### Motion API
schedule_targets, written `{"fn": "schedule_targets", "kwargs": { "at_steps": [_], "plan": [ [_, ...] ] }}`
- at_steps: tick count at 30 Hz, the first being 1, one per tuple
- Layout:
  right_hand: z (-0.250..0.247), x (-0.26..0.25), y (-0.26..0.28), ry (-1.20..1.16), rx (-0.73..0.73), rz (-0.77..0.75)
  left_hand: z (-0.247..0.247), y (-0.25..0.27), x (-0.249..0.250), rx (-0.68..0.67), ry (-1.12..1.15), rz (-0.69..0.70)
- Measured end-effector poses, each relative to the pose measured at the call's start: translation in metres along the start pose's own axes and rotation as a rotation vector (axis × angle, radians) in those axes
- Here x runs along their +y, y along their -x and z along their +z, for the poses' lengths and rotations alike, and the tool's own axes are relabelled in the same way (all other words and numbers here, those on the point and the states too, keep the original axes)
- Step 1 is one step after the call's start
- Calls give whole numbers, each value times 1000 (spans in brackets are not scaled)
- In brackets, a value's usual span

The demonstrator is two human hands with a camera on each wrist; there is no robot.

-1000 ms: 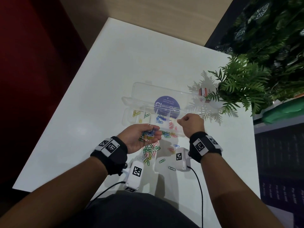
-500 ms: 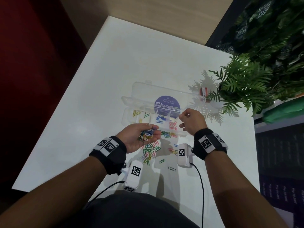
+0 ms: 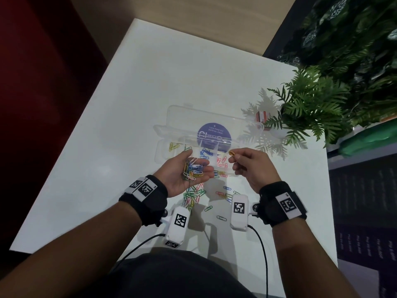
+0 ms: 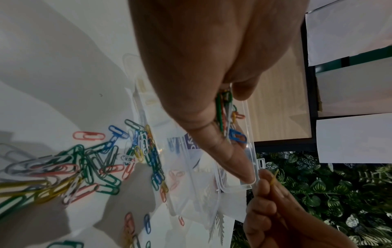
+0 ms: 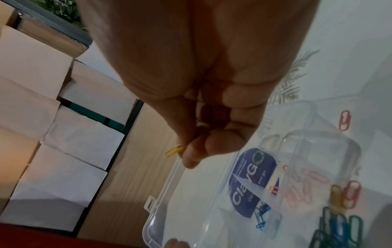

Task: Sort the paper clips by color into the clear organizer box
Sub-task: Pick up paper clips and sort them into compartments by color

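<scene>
My left hand [image 3: 199,166] lies palm up in front of the clear organizer box [image 3: 160,154], fingers fairly straight, carrying a heap of mixed paper clips [image 3: 192,171]. To its right, my right hand [image 3: 235,157] pinches one yellow clip [image 3: 232,153] between thumb and forefinger above the box's right part. The right wrist view shows that yellow clip [image 5: 175,151] sticking out of the pinch. The open box holds yellow clips [image 3: 174,146] at the left, blue clips [image 3: 205,152] in the middle and pink clips [image 3: 222,161] to the right. Its lid [image 3: 182,114] lies folded back.
Loose clips [image 3: 193,196] of several colours lie on the white table [image 3: 107,147] between my wrists and the box. A potted fern [image 3: 311,108] and a small red-and-white box [image 3: 261,116] stand at the back right. The table's right edge is near the fern.
My right hand has turned from knuckles-up over the box to raised, with a yellow clip now pinched. My left hand has flattened out under its heap of clips.
</scene>
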State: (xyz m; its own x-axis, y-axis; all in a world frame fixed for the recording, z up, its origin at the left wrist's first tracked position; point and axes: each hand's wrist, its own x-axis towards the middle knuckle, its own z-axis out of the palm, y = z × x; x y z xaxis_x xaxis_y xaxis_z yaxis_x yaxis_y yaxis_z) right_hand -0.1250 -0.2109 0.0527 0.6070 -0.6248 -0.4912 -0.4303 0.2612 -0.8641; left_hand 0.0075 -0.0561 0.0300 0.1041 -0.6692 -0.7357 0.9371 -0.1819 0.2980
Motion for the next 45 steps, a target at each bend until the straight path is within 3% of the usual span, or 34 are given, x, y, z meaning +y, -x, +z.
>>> {"fn": "schedule_targets", "kwargs": {
  "at_steps": [11, 18, 25, 28, 32, 35, 38, 41, 45],
  "plan": [
    [-13, 10, 2, 126, 103, -26, 3, -3, -5, -14, 35, -11],
    [21, -7, 6, 289, -32, -125, 0, -10, -13, -2, 10, 7],
    [85, -30, -33, 531, -104, -224, -17, -1, -12, -7, 130, 14],
    [103, -33, -46, 609, -138, -211, -25, 3, -8, -20, 70, 11],
    [99, -33, -42, 763, -146, -234, -28, 5, -2, -10, 90, 29],
    [91, -35, -21, 892, -284, -254, -24, 7, 0, -26, 28, 34],
    [88, -32, -2, 1164, -386, -370, -19, 7, -2, -31, -35, 30],
    [88, -25, 8, 1252, -346, -463, -16, 6, -2, -49, -56, 36],
    [89, -17, 15, 1272, -277, -478, -15, 7, 0, -46, -91, 52]
  ]
}}
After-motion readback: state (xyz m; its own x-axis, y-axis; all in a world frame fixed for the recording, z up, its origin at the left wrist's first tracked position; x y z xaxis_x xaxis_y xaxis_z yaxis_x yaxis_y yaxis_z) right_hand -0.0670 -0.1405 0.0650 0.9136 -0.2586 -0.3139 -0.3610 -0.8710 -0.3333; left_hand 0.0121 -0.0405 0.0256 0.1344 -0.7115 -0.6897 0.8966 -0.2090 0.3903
